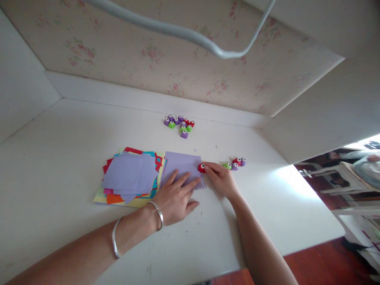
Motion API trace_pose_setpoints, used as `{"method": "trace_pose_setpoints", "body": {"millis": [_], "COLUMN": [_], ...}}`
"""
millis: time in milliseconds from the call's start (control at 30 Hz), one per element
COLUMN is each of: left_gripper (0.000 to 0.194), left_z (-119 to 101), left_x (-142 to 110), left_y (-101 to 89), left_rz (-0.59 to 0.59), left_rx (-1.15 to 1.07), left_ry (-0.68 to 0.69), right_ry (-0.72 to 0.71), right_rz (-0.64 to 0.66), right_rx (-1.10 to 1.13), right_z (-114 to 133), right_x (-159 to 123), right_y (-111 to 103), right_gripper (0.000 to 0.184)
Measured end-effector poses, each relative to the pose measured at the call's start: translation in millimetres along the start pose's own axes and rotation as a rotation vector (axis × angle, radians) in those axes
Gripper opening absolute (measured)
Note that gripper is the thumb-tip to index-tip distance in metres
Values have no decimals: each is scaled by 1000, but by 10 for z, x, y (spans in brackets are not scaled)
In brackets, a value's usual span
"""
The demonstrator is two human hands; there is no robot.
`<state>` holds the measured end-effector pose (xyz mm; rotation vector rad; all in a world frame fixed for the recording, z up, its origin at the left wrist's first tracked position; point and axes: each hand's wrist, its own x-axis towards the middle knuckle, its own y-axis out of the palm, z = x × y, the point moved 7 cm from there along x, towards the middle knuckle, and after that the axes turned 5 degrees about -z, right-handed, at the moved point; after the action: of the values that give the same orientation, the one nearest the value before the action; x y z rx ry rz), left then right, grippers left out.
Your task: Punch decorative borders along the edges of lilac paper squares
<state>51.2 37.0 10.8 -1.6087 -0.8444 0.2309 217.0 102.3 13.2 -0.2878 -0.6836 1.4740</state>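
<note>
My left hand [178,198] lies flat with its fingers spread, pressing on a sheet of purple paper [181,162]. Between the thumb and fingers of my right hand [221,178] is a small red paper punch [202,168] with a single eye on top, set at the paper's right edge. Small pale holes or dots run along the sheet's lower right corner, below the punch. Left of the sheet, partly touching it, sits an uneven stack of coloured paper [124,172] with purple pieces uppermost.
Just beyond my right hand stands a small group of punches, among them a green punch [227,166]. Several more purple, red and green punches [184,134] cluster toward the back of the white table [74,126]. A white cable [178,29] hangs across the top, before the flowered wall.
</note>
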Motion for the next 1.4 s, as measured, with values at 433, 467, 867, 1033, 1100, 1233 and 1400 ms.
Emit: {"method": "trace_pose_setpoints", "body": {"millis": [433,467,867,1033,1100,1233,1400], "left_gripper": [48,48,48,48,48,50,49], "left_z": [2,3,5,4,3,4,10], "left_x": [6,4,-2,-3,-6,-12,-24], "left_y": [-13,-11,1,-5,-4,-6,21], "left_rz": [-5,-4,-3,9,14,11,5], "left_rx": [-2,-1,-5,-8,-5,1,3], "left_ry": [-11,-12,-1,-8,-6,-1,-2], "right_ry": [35,33,82,155,170,188,314], "right_rz": [0,2,16,32,33,44,90], "right_rx": [45,45,53,83,90,109,125], "right_z": [-7,-10,-18,-65,-78,-57,-81], "right_x": [-5,-4,16,36,49,90,128], "right_y": [11,13,22,44,44,31,3], "right_gripper": [27,27,27,29,27,22,28]}}
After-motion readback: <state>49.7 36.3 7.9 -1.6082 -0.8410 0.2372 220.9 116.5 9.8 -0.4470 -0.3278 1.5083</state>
